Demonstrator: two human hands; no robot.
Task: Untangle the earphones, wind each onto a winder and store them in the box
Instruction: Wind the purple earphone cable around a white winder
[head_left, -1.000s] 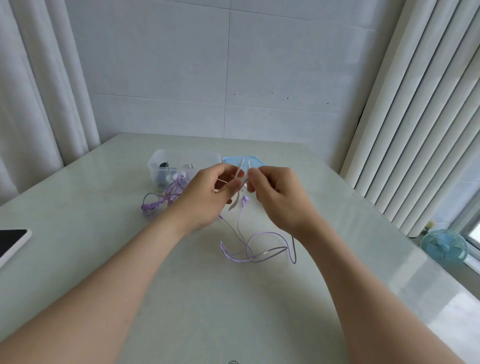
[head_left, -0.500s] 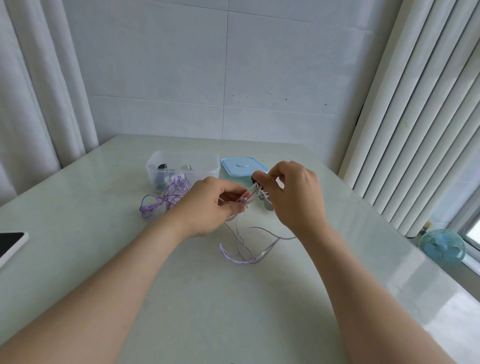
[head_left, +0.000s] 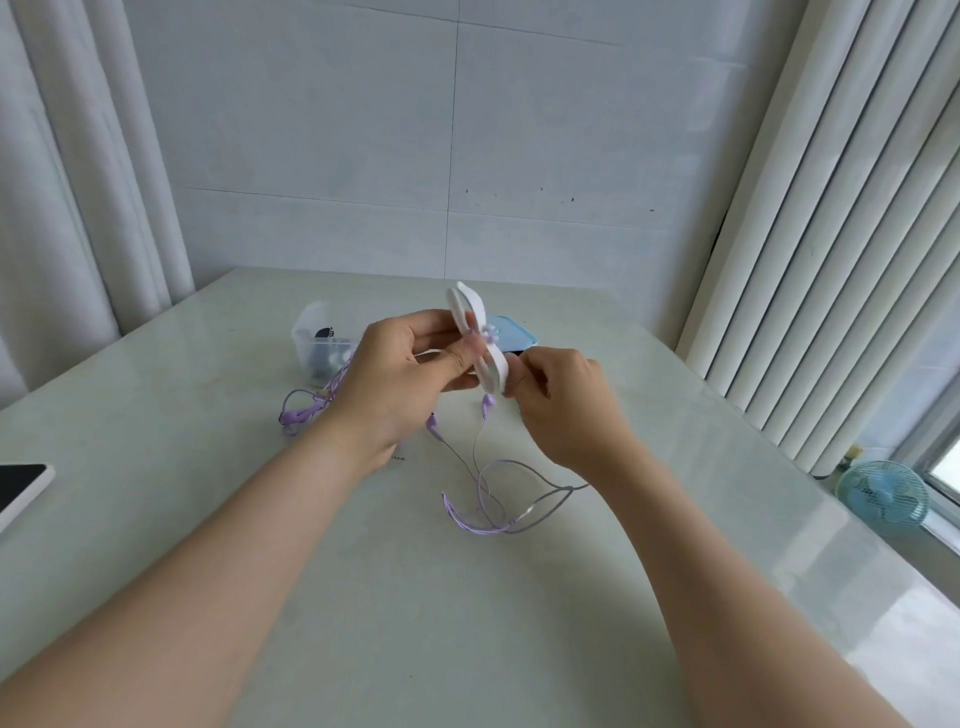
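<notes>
Over the table's middle: white flat plastic winder (head_left: 475, 332) is tilting, lifted clear of the pale glossy table (head_left: 156, 415).
Left hand (head_left: 400, 379): is pinching the winder's middle.
Right hand (head_left: 561, 410): is curling at the winder's lower end, seemingly nipping the cord; blurred.
Lilac wired earphones (head_left: 498, 499): are trailing from the winder onto the table in loose loops.
Clear plastic box (head_left: 311, 338): is standing behind, near a blue lid (head_left: 514, 338).

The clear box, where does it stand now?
In the head view the clear box stands far back on the table, behind the left hand, left of the blue lid, with tangled purple earphones in front.
</notes>
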